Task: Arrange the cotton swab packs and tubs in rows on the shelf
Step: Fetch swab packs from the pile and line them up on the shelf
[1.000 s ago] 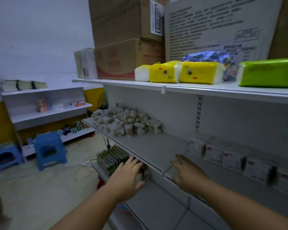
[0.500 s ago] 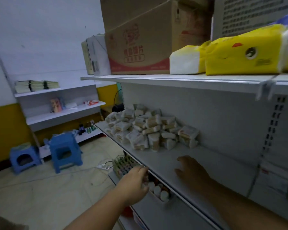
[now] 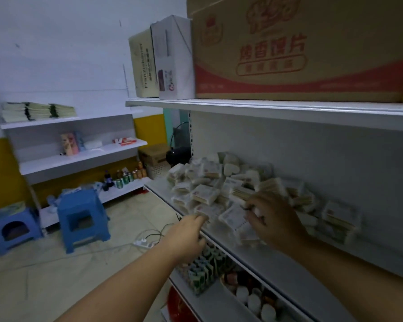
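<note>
A heap of small rectangular cotton swab packs (image 3: 205, 194) lies jumbled on a white painted metal shelf (image 3: 261, 263). Each pack is clear crinkly film over white tips and pale sticks, with a paper label. The heap spreads from the shelf's left end toward its middle.

Two bare forearms reach in from below. The left hand (image 3: 186, 238) is at the shelf's front lip, its bent fingertips touching the frontmost pack. Blur hides whether its grip has closed on that pack. The right hand (image 3: 275, 219) lies on the near right side of the heap, back upward, fingers curled down among the packs. Whether that grip is clamped on one cannot be told. Packs to its right smear into streaks.

Above, a large brown corrugated cardboard box (image 3: 300, 49) with a red band and red printed characters sits on the top shelf, cut off at the top and right. Beside it stand two smaller upright cartons (image 3: 163, 59).

The shelf below holds green-and-white sachets (image 3: 205, 268) standing on edge and round white-capped tubs (image 3: 254, 303), partly hidden by the arm and the shelf edge. Two blue moulded plastic stools (image 3: 83, 219) stand on the tiled floor at left.
</note>
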